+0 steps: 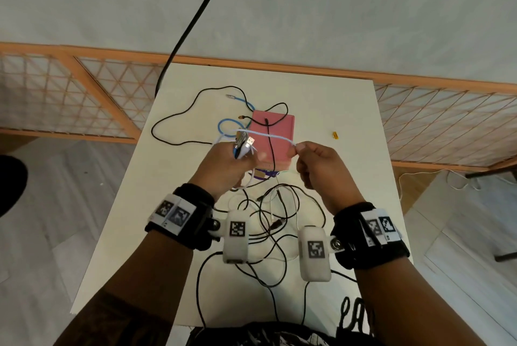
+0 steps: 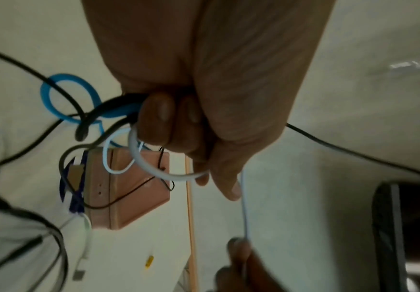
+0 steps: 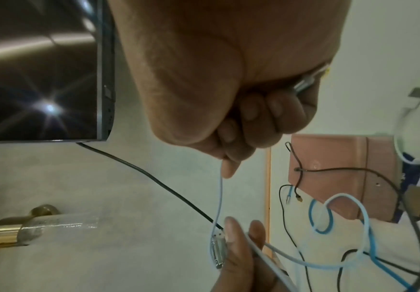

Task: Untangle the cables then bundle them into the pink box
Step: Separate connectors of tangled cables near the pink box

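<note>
Between the two hands, just above the pink box, a pale blue cable runs taut from one fist to the other. The left hand is clenched around a gathered bunch of cables — white, blue and black loops hang from under its curled fingers, and several plugs stick up from the top of the fist. The right hand pinches the pale blue cable between thumb and forefinger, the other fingers curled in. The pink box sits closed near the middle of the white counter, with a thin black cable draped across its lid. A bright blue cable loops on the counter just left of the box, beside a long black cable that curves out toward the far edge. More black and white cables lie tangled on the near part of the counter, below the wrists. A small yellow piece rests well to the right of the box.
</note>
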Demonstrator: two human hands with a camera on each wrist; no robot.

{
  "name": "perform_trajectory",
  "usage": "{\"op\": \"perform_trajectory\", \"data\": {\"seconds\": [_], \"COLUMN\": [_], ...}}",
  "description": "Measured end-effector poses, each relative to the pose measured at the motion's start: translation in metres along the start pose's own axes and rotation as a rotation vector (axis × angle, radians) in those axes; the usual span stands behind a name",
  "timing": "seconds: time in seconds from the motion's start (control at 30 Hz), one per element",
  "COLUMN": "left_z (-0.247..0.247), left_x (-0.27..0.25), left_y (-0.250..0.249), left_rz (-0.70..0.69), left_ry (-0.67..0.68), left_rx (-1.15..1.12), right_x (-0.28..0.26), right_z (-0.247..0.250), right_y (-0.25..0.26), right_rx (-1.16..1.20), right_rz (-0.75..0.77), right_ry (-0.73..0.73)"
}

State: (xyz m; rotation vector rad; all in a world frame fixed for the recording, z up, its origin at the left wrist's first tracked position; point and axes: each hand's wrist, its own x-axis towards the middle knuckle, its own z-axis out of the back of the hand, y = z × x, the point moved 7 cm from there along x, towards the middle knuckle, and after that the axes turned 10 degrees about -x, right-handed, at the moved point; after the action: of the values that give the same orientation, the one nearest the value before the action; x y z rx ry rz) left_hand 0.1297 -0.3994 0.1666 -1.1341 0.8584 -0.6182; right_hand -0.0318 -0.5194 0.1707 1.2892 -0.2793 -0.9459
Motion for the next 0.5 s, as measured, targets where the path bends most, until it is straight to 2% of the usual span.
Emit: {"op": "perform_trajectory", "data": {"seconds": [0.1,0.2,0.27,0.33,0.37,0.43,0.5], "left_z": [-0.008,-0.021,-0.024,-0.021,-0.019,-0.017,-0.016], "left_x": [0.000,-0.004,-0.004,-0.003,-0.002,-0.004,-0.006], "left_y": [-0.001,-0.009,-0.012,-0.014,-0.013,-0.017,-0.019], "left_rz": [-0.076,-0.134,-0.149,-0.191,-0.214,-0.244,-0.263], "left_ry": [0.006,0.048,0.023,-0.016,-0.026,-0.011,-0.009], "left_rx": [0.086,0.157,0.195,0.232,0.249,0.247,0.227], "right_x": [0.012,0.019,0.027,0.035,0.038,0.042,0.048], "right_z": [-0.012,-0.031,-0.035,-0.035,-0.036,-0.040,-0.042], "right_y": [0.017,0.046,0.056,0.058,0.056,0.050,0.046], "right_rx": [-0.061,-0.135,-0.211,-0.339,-0.372,-0.260,-0.138], "right_rz": [0.014,0.134,0.164,0.114,0.063,-0.040,-0.075], "right_ry": [0.060,0.181,0.174,0.177,0.225,0.353,0.427]}}
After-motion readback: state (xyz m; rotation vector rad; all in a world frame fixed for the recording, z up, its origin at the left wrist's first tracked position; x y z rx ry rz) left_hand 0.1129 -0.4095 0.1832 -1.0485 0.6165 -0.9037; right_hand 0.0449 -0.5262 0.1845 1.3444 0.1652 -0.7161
